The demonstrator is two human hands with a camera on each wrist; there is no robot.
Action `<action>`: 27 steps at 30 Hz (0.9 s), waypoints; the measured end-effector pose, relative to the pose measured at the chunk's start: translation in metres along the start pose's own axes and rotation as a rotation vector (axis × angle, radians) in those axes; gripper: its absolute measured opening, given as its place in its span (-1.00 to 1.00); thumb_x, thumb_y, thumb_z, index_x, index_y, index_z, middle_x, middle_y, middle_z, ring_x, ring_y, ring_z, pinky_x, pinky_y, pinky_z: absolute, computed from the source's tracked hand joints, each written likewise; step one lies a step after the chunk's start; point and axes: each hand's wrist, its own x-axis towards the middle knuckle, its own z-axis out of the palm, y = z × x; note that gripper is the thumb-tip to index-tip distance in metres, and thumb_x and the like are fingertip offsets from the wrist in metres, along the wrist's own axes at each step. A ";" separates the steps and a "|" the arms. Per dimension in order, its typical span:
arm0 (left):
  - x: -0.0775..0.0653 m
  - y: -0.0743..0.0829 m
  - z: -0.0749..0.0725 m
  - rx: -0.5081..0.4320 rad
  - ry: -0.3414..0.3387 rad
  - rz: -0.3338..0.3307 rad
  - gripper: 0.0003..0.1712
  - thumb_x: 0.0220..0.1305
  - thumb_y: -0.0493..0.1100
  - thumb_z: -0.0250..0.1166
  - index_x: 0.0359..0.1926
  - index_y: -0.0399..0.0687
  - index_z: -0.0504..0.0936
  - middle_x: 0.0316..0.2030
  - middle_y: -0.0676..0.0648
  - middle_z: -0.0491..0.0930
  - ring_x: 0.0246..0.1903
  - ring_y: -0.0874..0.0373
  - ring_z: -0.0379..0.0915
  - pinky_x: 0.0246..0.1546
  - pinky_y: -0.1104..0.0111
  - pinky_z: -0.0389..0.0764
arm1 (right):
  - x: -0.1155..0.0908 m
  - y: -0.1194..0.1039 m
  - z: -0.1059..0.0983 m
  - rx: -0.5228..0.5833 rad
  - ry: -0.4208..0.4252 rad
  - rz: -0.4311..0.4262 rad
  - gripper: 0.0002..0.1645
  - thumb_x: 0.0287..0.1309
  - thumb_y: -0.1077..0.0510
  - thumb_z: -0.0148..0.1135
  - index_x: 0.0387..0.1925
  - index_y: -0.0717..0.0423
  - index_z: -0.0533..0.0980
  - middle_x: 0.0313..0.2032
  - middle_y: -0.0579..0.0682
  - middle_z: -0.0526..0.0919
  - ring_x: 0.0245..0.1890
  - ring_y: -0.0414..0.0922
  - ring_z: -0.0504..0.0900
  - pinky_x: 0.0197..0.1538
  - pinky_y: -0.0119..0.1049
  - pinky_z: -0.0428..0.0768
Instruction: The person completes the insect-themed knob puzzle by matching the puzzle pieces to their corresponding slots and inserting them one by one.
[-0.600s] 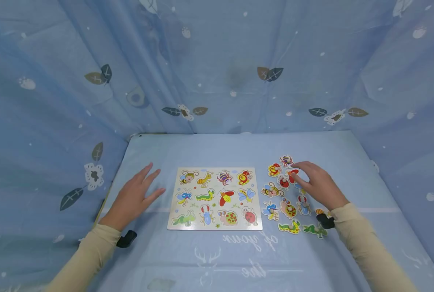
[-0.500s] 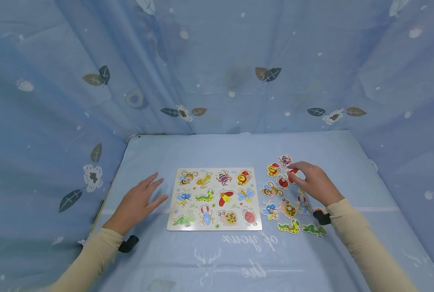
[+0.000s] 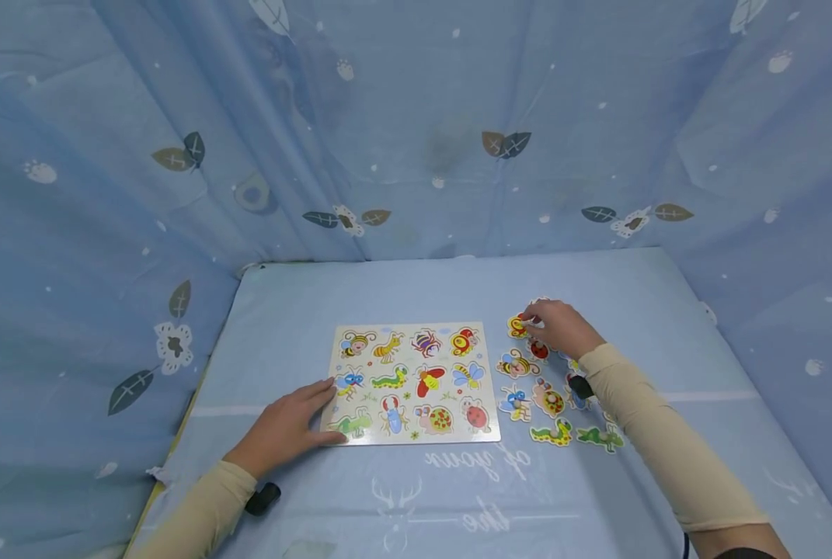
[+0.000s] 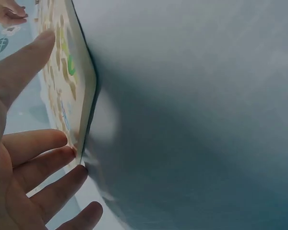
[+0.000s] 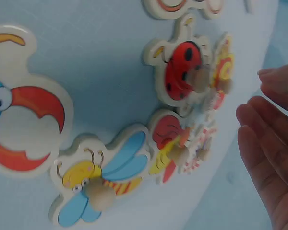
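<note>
You can read two bits of lettering, both in pale, flowing script on the bench cloth (image 3: 360,291), and both reversed as in a mirror from where you look. "of your" (image 3: 478,460) runs just beside the near edge of the board (image 3: 376,397), toward its right; "the" (image 3: 486,518) stands closer to you, below it. Your head view shows both.

Smooth wooden knobs (image 5: 100,194), glossy board (image 3: 407,355)

the blue-covered table (image 3: 429,291) bears a picture board (image 3: 410,394) beside loose knobbed pieces (image 3: 549,400).
</note>
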 end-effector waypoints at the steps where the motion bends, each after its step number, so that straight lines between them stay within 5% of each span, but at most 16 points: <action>1: -0.001 0.000 0.001 0.003 -0.006 0.001 0.12 -0.13 0.55 0.32 0.34 -0.05 0.43 0.40 -0.02 0.33 0.33 -0.07 0.34 0.21 -0.01 0.49 | 0.003 0.001 0.002 0.002 -0.011 0.005 -0.73 0.22 0.15 0.32 -0.07 0.18 0.64 -0.13 0.09 0.70 -0.11 0.03 0.66 -0.06 -0.04 0.66; 14: -0.009 0.002 0.002 0.021 -0.015 0.028 0.16 -0.16 0.46 0.42 0.37 -0.11 0.39 0.44 -0.03 0.25 0.36 -0.03 0.29 0.19 0.05 0.52 | 0.026 0.009 0.020 -0.098 -0.070 0.025 -0.85 0.24 0.22 0.25 -0.21 0.16 0.68 -0.31 0.03 0.68 -0.38 -0.13 0.59 -0.24 -0.16 0.62; 22: -0.008 0.001 0.003 0.022 -0.007 0.032 0.15 -0.13 0.47 0.39 0.38 -0.08 0.37 0.45 0.01 0.23 0.38 0.01 0.27 0.20 0.08 0.52 | 0.028 0.011 0.021 -0.098 -0.042 0.007 -0.86 0.21 0.23 0.27 -0.23 0.13 0.69 -0.29 0.03 0.69 -0.39 -0.15 0.61 -0.23 -0.18 0.65; 27: -0.007 0.000 0.003 0.009 -0.010 0.027 0.15 -0.12 0.46 0.40 0.38 -0.10 0.36 0.45 0.00 0.22 0.38 -0.01 0.26 0.20 0.06 0.52 | 0.032 -0.007 0.019 -0.030 -0.003 -0.031 -0.86 0.19 0.22 0.30 -0.23 0.09 0.72 -0.27 -0.01 0.73 -0.34 -0.16 0.64 -0.21 -0.20 0.67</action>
